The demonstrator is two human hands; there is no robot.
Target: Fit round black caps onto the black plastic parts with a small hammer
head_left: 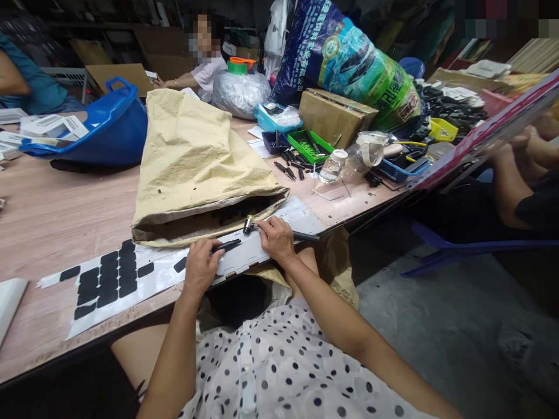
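Note:
My left hand [202, 265] is closed on a slim black part [227, 245], which lies low over a pale board [244, 256] at the table's front edge. In my right hand [278, 237] is a small hammer [248, 224]; its metal head with a yellowish end points left and its dark handle runs out to the right. A sheet of black rounded stickers [109, 280] lies left of my hands. Just behind them, the open mouth of a large tan paper sack [192, 151] faces me; dark contents show dimly inside.
A blue basin [117, 125] with white frames stands tilted at the left. Behind the board are a lidded jar [332, 167], a green tray [305, 145], loose black parts and a cardboard box [336, 116]. Other people sit across the table and at the right.

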